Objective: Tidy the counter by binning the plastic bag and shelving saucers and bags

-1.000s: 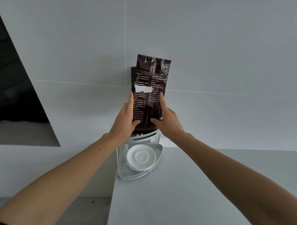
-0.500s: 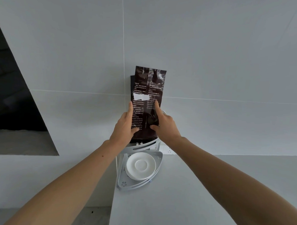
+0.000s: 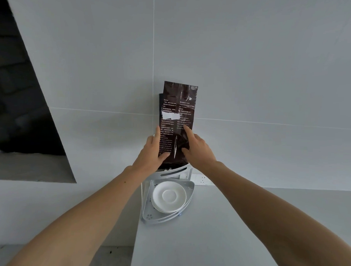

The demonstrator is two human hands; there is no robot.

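A tall dark brown bag with white print stands upright on the top tier of a white corner rack, against the wall. The edge of a second dark bag shows just behind it. My left hand holds the front bag's left edge, thumb across its front. My right hand holds its right side, index finger pointing up the bag. White saucers are stacked on the rack's lower tier.
The rack stands at the back left corner of a grey counter, whose left edge drops to the floor. A wall socket is right of the rack. A dark opening fills the wall at left.
The bag has come down a little and now stands on the rack's top tier. Both hands have stayed on its sides, and my view has tilted slightly.
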